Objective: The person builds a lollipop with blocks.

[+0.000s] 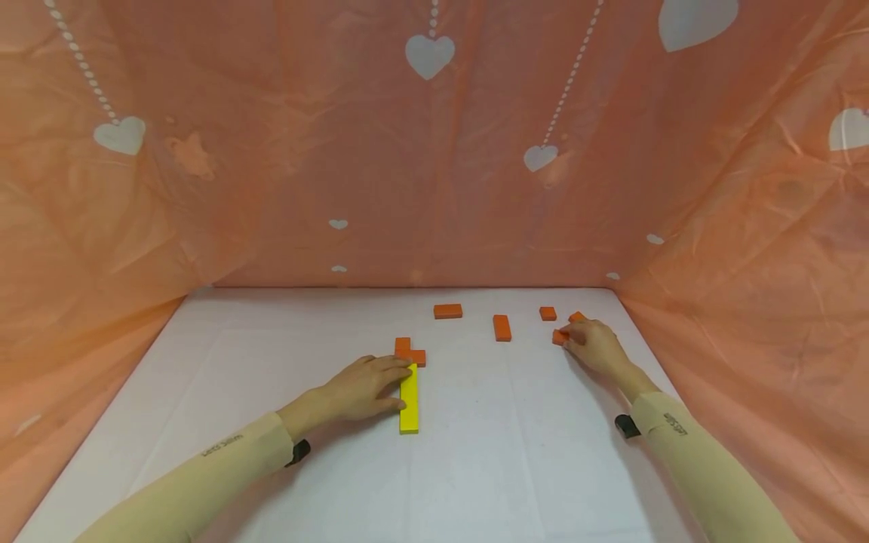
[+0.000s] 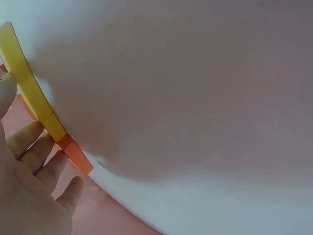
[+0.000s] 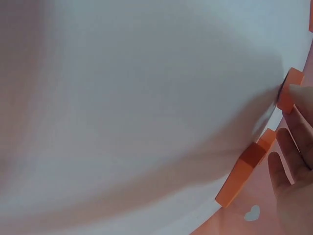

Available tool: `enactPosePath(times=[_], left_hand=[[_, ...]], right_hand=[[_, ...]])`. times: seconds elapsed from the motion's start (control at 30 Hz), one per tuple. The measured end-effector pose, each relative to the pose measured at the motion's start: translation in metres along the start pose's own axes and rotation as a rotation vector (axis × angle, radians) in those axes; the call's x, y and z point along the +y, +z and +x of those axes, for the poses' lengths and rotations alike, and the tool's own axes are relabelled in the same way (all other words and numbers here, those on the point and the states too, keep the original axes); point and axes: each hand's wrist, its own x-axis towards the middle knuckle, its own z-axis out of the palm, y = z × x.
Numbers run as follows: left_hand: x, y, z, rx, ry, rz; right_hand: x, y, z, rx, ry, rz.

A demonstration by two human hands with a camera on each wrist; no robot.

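My left hand (image 1: pixel 397 386) lies flat on the white table (image 1: pixel 475 467), its straight fingers (image 2: pixel 34 156) pressed against the left side of a long yellow block (image 1: pixel 409 398) (image 2: pixel 30 83). Two small orange blocks (image 1: pixel 410 351) touch the yellow block's far end; one orange block (image 2: pixel 76 157) shows in the left wrist view. My right hand (image 1: pixel 575 339) rests at the back right, one fingertip (image 3: pixel 302 93) touching a small orange block (image 1: pixel 560 337) (image 3: pixel 289 92). A second orange block (image 1: pixel 577 317) (image 3: pixel 244 170) lies right beside that hand.
Three more orange blocks lie along the back of the table: a flat one (image 1: pixel 448 311), an upright one (image 1: pixel 502 327) and a small one (image 1: pixel 548 313). Pink sheeting with white hearts (image 1: pixel 429 54) walls the table on three sides.
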Motion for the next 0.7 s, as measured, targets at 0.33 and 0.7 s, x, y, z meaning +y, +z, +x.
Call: enactPosePath(times=[0.33, 0.7], left_hand=[[0.0, -0.001, -0.001, 0.004, -0.007, -0.005], [0.0, -0.003, -0.001, -0.006, -0.005, 0.0]], right_hand=[[-0.021, 0.0, 0.008, 0.095, -0.048, 0.057], [-0.072, 0.011, 0.028, 0.111, -0.155, 0.107]])
